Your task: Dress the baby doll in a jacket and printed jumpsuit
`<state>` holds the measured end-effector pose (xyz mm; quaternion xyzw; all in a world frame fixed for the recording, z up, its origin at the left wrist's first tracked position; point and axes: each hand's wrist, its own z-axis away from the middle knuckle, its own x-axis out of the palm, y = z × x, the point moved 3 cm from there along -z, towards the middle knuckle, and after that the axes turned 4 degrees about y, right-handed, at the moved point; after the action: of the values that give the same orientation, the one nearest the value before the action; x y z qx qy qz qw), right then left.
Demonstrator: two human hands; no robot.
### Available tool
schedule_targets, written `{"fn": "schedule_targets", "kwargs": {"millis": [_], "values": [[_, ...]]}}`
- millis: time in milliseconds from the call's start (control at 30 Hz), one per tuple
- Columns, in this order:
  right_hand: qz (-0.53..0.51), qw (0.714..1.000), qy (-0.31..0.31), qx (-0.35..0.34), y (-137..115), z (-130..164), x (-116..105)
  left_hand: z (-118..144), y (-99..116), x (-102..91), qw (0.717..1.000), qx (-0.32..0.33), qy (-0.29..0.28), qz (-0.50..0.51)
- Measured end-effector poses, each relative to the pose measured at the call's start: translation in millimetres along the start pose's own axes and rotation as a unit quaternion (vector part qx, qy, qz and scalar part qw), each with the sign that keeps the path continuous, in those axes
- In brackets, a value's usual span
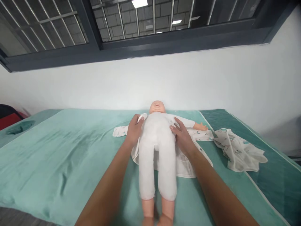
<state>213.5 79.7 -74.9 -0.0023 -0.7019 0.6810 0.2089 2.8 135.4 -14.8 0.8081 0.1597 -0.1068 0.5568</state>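
A baby doll point(156, 131) with a white cloth body lies on its back, head away from me and feet toward me. Beneath it a white printed baby shirt point(185, 166) is spread, one sleeve point(120, 131) showing at the left and another point(202, 135) at the right. My left hand point(135, 130) is closed around the doll's white arm on the left; that arm's lower part is hidden. Against the doll's right side rests my right hand point(181, 134), thumb and fingers apart. The doll's other arm point(188, 122) stretches out to the right.
Green bedding point(70, 150) covers the surface, with a darker green strip along the right. A crumpled white printed cloth point(237, 150) lies on the right. Behind is a white wall point(105, 84) below a barred window point(145, 22). A red and black object point(10, 117) sits far left.
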Motion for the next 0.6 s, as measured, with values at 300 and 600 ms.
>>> {"fn": "schedule_targets", "kwargs": {"millis": [300, 600], "values": [[0.042, 0.993, -0.108, 0.036, 19.6, -2.1, 4.7, 4.3, 28.5, 3.2, 0.994, -0.019, -0.09, -0.056], [0.107, 0.988, -0.11, 0.026, 7.0, 3.1, 3.0, 42.9, 69.5, 6.5, 0.968, -0.098, -0.226, 0.053]]}}
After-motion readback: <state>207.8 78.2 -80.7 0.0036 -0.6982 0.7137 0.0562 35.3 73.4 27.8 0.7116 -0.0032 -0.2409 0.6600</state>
